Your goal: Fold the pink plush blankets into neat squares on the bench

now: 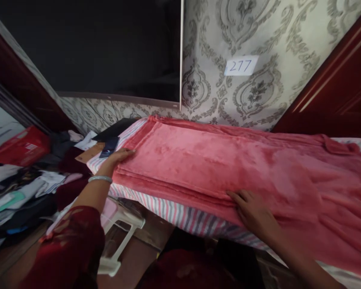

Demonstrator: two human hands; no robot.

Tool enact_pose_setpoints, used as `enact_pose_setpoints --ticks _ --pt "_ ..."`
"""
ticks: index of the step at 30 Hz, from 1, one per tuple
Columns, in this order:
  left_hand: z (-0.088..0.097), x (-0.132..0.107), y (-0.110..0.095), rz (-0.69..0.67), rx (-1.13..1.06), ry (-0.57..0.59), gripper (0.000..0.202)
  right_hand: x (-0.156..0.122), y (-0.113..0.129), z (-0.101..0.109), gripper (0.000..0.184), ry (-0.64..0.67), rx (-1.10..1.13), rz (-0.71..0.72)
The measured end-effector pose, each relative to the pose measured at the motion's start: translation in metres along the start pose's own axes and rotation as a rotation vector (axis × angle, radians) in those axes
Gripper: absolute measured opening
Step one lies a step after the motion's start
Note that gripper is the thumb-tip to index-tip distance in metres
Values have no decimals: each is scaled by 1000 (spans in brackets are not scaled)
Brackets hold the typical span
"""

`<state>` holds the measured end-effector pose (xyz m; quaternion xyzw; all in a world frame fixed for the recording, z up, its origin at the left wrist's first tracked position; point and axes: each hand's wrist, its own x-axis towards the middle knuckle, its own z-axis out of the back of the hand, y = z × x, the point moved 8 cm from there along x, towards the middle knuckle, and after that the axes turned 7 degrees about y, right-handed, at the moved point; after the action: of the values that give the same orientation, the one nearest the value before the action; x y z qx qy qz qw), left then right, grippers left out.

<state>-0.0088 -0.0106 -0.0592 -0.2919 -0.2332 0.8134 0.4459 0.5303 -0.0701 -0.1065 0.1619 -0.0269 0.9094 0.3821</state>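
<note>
A pink plush blanket (192,156) lies in folded layers along a long surface, over a striped cloth (168,210). My left hand (123,155), a pale bangle on its wrist, rests on the blanket's left end with its fingers stretched out. Near the front edge, my right hand (248,206) touches the blanket, its fingers apart and pointing left. Stacked folds show along that front edge between the hands. To the right the blanket is looser and wrinkled.
A large dark television (108,48) is at the wall behind. A dark blue flat object (109,147) lies beside my left hand. Piled clothes (33,188) and a red bag (21,146) are at left. A white plastic stool (123,241) stands below.
</note>
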Motion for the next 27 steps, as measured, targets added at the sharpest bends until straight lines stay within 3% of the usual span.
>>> enact_pose_setpoints --ticks 5,9,12,15,21,24,27 --pt "-4 19 -17 -21 40 -6 31 3 -12 3 40 73 193 -7" --pt "-6 21 -6 -21 86 -32 29 38 -34 16 32 168 297 -38" --pt "-5 11 7 -49 97 -51 34 98 -48 19 36 155 374 -31" --pt "-7 2 22 -76 53 -34 43 179 -52 4 37 140 449 -9" --pt "-10 -14 39 -62 32 -78 44 341 -46 -57 48 115 441 18" --pt "-14 -23 40 -48 80 -129 38 399 -47 -89 50 93 392 -13" --pt "-19 -29 41 -49 107 -191 34 438 -51 -121 53 122 376 -23"
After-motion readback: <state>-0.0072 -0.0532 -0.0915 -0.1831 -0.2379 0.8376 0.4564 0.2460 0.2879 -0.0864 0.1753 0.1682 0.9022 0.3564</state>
